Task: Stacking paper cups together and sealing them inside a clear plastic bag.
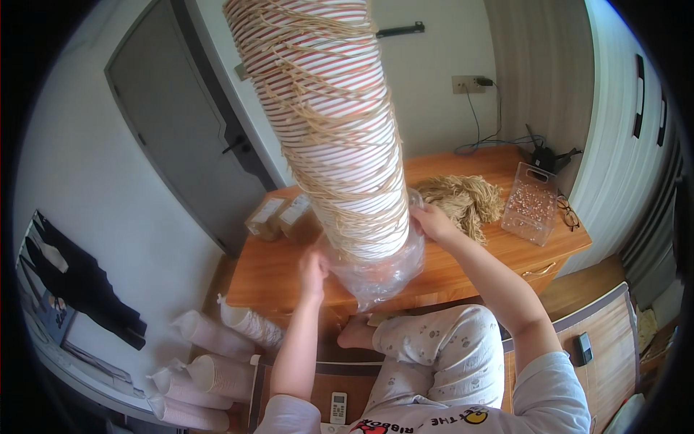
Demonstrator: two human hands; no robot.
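Note:
A tall stack of nested white paper cups or buckets point(340, 130) with red-striped rims rises in front of me, leaning to the left. Strands of tan twine hang in loops all around it. Its lower end sits inside a clear plastic bag point(383, 278) that bunches at the bottom. My left hand point(312, 271) pinches the bag's edge on the left of the stack. On the other side, my right hand point(431, 220) grips the bag's edge, its fingertips partly hidden behind the plastic.
Behind the stack is a wooden desk point(448, 278) with small cardboard boxes point(267, 217), a twine bundle point(463, 202), a clear tray point(531, 206) of small bits, eyeglasses point(570, 213) and a black router point(549, 155). Wrapped cup stacks point(217, 376) lie at the lower left. A remote point(337, 409) is beside me.

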